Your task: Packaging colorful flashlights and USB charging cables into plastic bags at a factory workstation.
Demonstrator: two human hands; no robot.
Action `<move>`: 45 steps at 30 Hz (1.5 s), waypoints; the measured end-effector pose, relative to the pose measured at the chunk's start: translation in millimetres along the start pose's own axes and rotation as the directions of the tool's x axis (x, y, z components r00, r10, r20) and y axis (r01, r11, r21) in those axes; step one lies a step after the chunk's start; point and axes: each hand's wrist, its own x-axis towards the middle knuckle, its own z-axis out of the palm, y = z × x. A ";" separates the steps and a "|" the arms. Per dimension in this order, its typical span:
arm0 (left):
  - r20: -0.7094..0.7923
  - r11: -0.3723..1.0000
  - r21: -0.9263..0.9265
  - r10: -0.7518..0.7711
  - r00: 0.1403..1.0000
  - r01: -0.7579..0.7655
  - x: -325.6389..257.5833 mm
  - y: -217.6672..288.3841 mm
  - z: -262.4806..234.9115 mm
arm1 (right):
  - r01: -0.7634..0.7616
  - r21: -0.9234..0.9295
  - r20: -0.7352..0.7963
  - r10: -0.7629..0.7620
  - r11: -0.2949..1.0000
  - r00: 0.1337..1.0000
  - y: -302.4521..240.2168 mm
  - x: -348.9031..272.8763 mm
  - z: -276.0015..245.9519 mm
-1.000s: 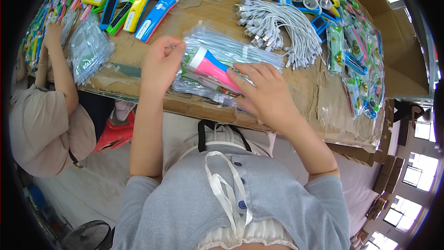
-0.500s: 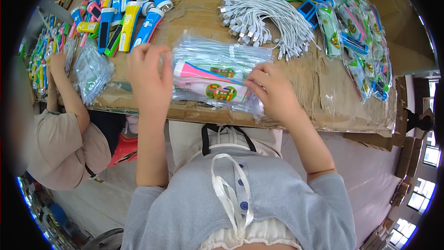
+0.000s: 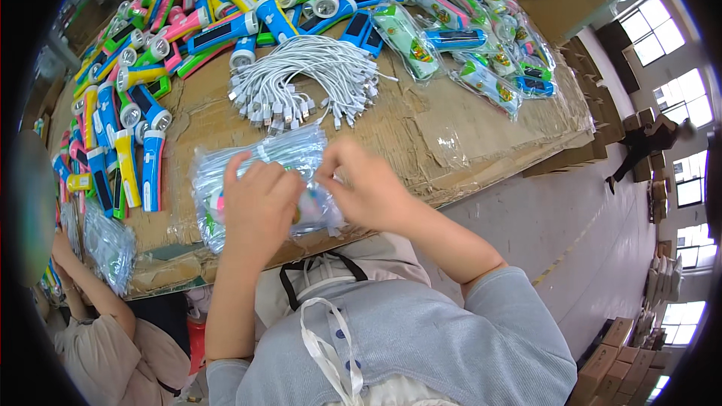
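Note:
A stack of clear plastic bags (image 3: pixel 213 156) lies near the table's front edge. On it rests a bagged pink flashlight (image 3: pixel 220 203), mostly hidden beneath my left hand. My left hand (image 3: pixel 259 207) lies over that bag, fingers bent downward and thumb apart. Just to its right, at the bag's right end, the fingertips of my right hand (image 3: pixel 361 184) are pinched together; what is between them, if anything, cannot be made out. Beyond the stack sits a bundle of white USB cables (image 3: pixel 308 79).
Loose coloured flashlights (image 3: pixel 222 32) pile up at the back and left. Bagged flashlights (image 3: pixel 481 79) heap at the far right. On the left a co-worker's arm (image 3: pixel 98 286) reaches to the table near another bag stack (image 3: pixel 109 244). Worn cardboard (image 3: pixel 421 150) covers the table.
My view has turned toward the right. My left hand has come down from beside the stack onto the bagged flashlight, covering most of it. My right hand stays pinched at the bag's right end.

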 end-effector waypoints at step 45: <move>-0.107 0.909 -0.195 -0.394 0.913 0.369 -81.6 -95.1 63.8 | 0.202 -0.622 0.156 -0.133 0.756 0.979 61.8 23.0 42.2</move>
